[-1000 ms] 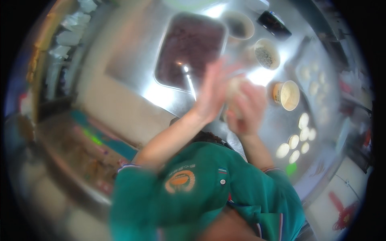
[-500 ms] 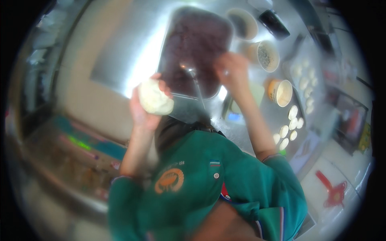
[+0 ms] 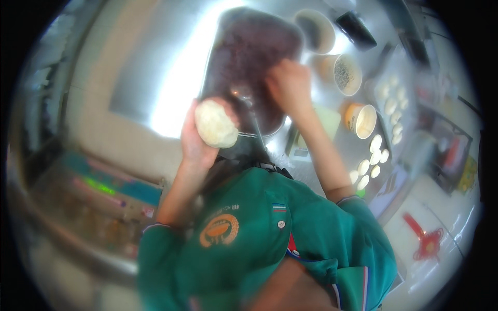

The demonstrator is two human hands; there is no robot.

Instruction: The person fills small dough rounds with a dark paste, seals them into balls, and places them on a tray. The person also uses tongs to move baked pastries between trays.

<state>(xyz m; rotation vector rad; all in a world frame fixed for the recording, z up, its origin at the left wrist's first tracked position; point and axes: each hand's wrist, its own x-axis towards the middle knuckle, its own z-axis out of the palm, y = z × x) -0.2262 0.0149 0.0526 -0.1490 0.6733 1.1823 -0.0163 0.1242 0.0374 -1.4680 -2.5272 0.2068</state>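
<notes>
A pale, rounded lump of dough (image 3: 215,124) rests in my left hand (image 3: 194,140), its fingers wrapped around the back of it. This hand is just off the near left corner of a deep metal tray (image 3: 207,78) filled with dark reddish-brown paste (image 3: 249,46). Over the right side of the paste is my right hand (image 3: 291,85), its fingers curled and slightly blurred; whatever they may hold is hidden. A metal spoon (image 3: 254,116) leans in the paste, its handle crossing the tray's near edge between my hands.
Right of the tray stand a small scale (image 3: 301,150), an orange-sided paper cup (image 3: 363,121), a tub of dark speckled seeds (image 3: 345,75) and another round tub (image 3: 324,31). A black phone-like object (image 3: 357,29) lies beyond. Several pale dough pieces (image 3: 374,150) lie on a dark tray.
My left hand has shifted right, bringing the dough closer to the tray's corner. My right hand has moved slightly left, further over the paste.
</notes>
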